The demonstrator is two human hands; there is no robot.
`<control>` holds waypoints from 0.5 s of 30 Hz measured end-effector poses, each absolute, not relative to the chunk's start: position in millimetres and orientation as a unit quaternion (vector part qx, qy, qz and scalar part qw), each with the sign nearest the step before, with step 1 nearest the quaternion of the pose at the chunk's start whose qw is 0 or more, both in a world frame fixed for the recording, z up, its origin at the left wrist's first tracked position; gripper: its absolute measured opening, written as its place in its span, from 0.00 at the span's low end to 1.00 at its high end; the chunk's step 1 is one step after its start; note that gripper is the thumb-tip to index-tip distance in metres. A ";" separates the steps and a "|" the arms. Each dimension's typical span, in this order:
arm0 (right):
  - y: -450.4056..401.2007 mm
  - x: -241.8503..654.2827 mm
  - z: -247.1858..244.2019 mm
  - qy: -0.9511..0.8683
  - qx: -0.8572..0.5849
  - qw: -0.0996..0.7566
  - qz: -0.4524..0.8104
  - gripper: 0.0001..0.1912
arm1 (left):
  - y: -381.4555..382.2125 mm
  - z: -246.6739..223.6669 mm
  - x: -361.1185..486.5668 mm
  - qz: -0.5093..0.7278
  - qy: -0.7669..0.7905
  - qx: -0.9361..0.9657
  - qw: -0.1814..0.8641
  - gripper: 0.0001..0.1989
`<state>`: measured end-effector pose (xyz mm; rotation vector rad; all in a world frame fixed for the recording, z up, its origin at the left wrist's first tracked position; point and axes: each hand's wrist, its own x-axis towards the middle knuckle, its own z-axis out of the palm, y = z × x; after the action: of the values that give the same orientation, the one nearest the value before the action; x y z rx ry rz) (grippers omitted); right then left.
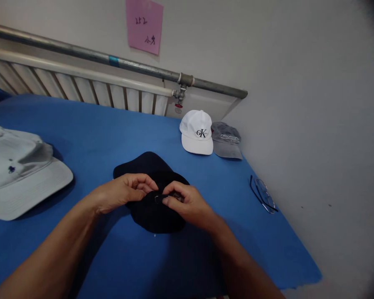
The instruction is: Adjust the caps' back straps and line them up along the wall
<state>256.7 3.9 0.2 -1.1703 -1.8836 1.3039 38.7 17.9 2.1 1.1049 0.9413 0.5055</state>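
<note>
Head view. Counter covered in blue; its far edge runs along a white radiator, its right edge along a pale wall.

Dark cap: on the near half of the counter, roughly midway across the visible width, well clear of the right edge. Brim directed toward the far edge and somewhat left; rear of the cap faces the person. A narrow strap with a small metallic part shows at the back opening.

Left hand: at the left side of the opening, fingers curled, thumb and fingertips pinching the cap's dark fabric. Right hand: thumb below, index finger above, pinching the strap. Fingertips of the two hands close together; exact contact of the covered fingers cannot be told.

Other items. White cap with black "CK" lettering: near the far right corner, brim toward the near edge. Grey cap with pale lettering: just beside it, nearer the corner, partly hidden behind it. Eyeglasses, dark temples: at the right edge. Pale cap with small dark emblem: far left, cut off by the picture border, brim pointing right.

Above the radiator: metal pipe; pink paper with handwriting on the wall.
</note>
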 end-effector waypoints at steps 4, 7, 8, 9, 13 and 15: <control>5.0 257.7 -0.9 -0.711 -0.440 0.277 0.474 0.01 | 16.1 4.9 39.4 0.230 0.431 0.526 0.697 0.11; 4.8 257.6 -0.1 -0.725 -0.431 0.277 0.460 0.02 | 15.8 6.6 38.6 0.230 0.419 0.524 0.705 0.12; 4.7 257.5 0.4 -0.732 -0.428 0.274 0.454 0.02 | 16.0 6.8 38.7 0.233 0.424 0.524 0.701 0.12; 4.7 257.6 0.8 -0.739 -0.427 0.268 0.446 0.02 | 16.3 7.0 39.0 0.238 0.433 0.527 0.692 0.12; 5.7 258.5 0.2 -0.777 -0.427 0.242 0.395 0.02 | 18.3 5.6 40.9 0.248 0.470 0.552 0.642 0.13; 6.6 259.2 -1.7 -0.793 -0.424 0.240 0.366 0.04 | 19.1 4.4 41.3 0.249 0.484 0.559 0.625 0.13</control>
<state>259.2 6.6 -1.7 -1.1591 -2.1697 1.0020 41.3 19.1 4.4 1.2837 1.1110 0.5722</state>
